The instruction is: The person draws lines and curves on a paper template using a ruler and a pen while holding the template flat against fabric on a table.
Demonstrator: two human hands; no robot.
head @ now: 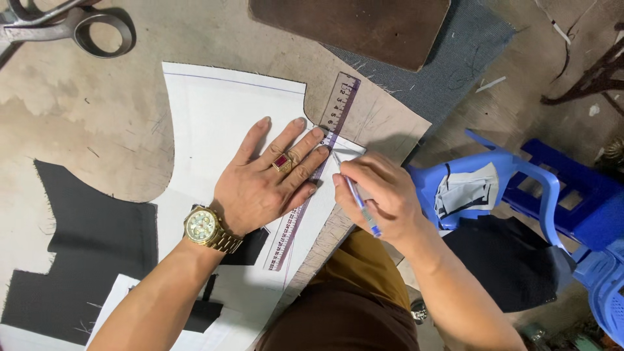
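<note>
The left hand (263, 185) lies flat, fingers spread, pinning a clear ruler (312, 175) onto the white pattern piece (214, 110) so its edge guides the pen (357, 198) gripped by the right hand (380, 195) at three o'clock. Shears (71, 26) rest on the counter (78, 110) at eleven o'clock.

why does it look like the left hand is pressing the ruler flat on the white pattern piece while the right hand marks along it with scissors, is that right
Not quite. The head view shows the right hand holding a pen, not scissors; the scissors lie untouched at the table's top left corner. The rest holds: the left hand presses the ruler flat on the white pattern piece.
</note>
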